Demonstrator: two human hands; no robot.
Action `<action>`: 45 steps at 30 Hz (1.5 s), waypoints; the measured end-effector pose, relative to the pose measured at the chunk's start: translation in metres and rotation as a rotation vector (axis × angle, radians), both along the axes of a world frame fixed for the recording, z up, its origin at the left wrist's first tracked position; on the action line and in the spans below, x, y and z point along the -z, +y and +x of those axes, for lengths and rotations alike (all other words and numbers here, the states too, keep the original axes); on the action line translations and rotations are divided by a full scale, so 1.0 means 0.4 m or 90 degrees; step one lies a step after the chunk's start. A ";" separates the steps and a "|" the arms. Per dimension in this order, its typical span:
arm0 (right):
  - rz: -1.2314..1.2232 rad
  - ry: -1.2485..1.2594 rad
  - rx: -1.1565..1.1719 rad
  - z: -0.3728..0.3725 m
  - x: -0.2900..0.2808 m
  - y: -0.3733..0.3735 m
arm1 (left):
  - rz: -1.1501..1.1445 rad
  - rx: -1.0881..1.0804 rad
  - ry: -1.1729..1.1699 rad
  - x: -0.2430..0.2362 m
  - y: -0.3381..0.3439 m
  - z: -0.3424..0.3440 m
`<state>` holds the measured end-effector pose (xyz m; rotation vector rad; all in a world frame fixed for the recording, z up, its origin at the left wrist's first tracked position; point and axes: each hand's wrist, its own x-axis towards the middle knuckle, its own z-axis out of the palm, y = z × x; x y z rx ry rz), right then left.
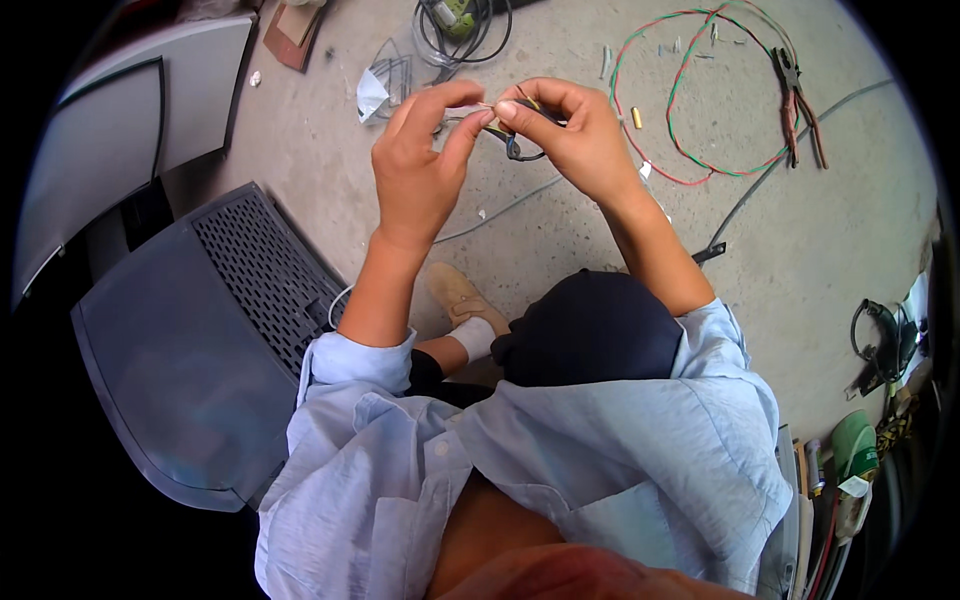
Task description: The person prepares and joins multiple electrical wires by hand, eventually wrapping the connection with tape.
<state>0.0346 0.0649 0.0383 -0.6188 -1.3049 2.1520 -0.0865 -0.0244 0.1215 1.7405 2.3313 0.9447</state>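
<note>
My left hand (425, 160) and my right hand (570, 125) meet fingertip to fingertip above the floor. Between them is a thin electrical cable (514, 150), with a dark jacket and a yellow-green wire showing near my thumbs. My left thumb and forefinger pinch a fine wire end, its other fingers curled loosely. The right thumb and fingers are closed on the cable just beside it, and part of it is hidden behind them. Whether the wire end is stripped bare is too small to tell.
Pliers (788, 85) with red handles lie at the far right, touching a red-and-green wire coil (672, 100). A small yellow cylinder (636, 118) lies nearby. A grey cable (740, 205) crosses the floor. Far ahead is a green tool (455, 18); a grey casing (180, 360) stands left.
</note>
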 end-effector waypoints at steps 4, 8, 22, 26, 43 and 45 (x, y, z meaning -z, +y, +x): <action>0.045 -0.027 0.010 0.020 -0.005 0.002 | -0.048 0.072 0.020 -0.014 0.004 -0.016; 0.021 -0.050 -0.019 0.042 -0.020 0.007 | 0.061 0.226 0.224 0.010 0.023 -0.062; 0.504 -0.144 0.157 0.073 0.004 0.002 | -0.232 -0.042 -0.751 0.063 -0.016 -0.015; 0.391 -0.120 0.156 0.059 0.020 -0.014 | -0.314 -0.125 -1.042 0.067 -0.026 -0.014; 0.141 -0.186 -0.003 0.063 0.011 -0.006 | 0.078 0.215 0.303 0.078 -0.016 -0.046; 0.149 -0.197 -0.015 0.065 0.010 -0.006 | 0.069 0.231 0.316 0.076 -0.017 -0.047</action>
